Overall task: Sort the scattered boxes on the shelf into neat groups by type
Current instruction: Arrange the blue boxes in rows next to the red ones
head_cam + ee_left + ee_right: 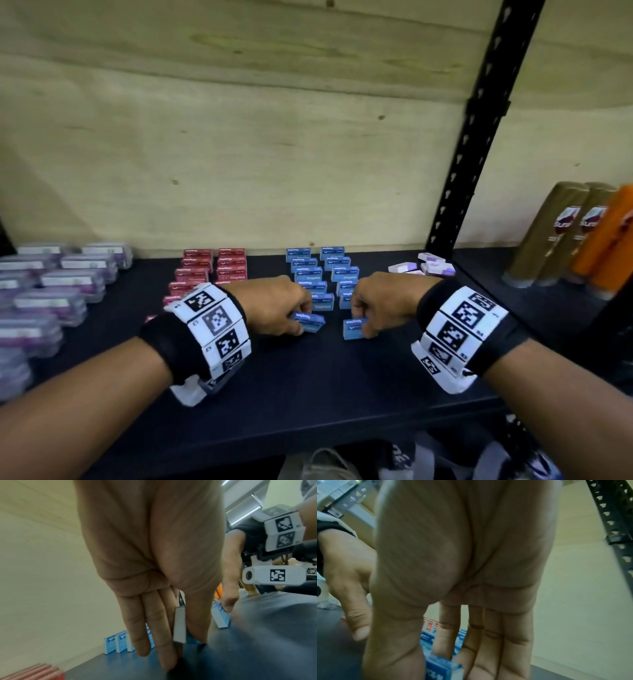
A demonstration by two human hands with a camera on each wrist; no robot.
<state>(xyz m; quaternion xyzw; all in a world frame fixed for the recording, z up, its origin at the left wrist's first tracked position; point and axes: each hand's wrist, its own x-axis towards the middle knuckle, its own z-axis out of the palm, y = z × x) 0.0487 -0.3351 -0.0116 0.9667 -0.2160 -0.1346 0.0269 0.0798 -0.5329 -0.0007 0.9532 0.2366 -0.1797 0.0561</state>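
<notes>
Two columns of small blue staple boxes (323,274) stand upright mid-shelf, with two columns of red staple boxes (212,267) to their left. My left hand (291,317) pinches a blue box (310,321) between thumb and fingers at the near end of the left blue column; in the left wrist view that same blue box (180,626) shows edge-on. My right hand (361,320) pinches another blue box (354,329) at the near end of the right column, seen close as the blue box (443,669) in the right wrist view. Both boxes sit on or just above the dark shelf (308,394).
Clear plastic cases with purple contents (51,284) fill the shelf's left side. A few white-and-purple boxes (424,265) lie at the back right by the black perforated upright (476,130). Brown and orange tubes (582,236) stand beyond it. A plywood wall backs the shelf.
</notes>
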